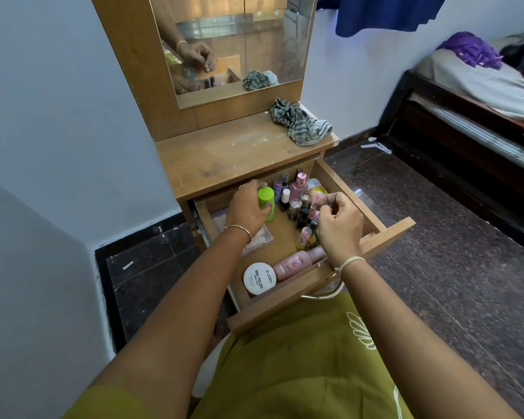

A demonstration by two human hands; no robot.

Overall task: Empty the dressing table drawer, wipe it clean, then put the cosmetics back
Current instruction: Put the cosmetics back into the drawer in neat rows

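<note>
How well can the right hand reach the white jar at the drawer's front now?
Probably yes: the white jar lies uncovered and the right hand hovers over the open drawer nearby, though its fingers curl among small bottles.

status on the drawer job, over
Left hand grips green bottle. Right hand curled over small bottles, grip unclear. Drawer open, not emptied. Cloth on tabletop, nothing blocking.

Left hand (247,210) grips the green bottle (267,203) inside the open drawer (284,302).
</note>
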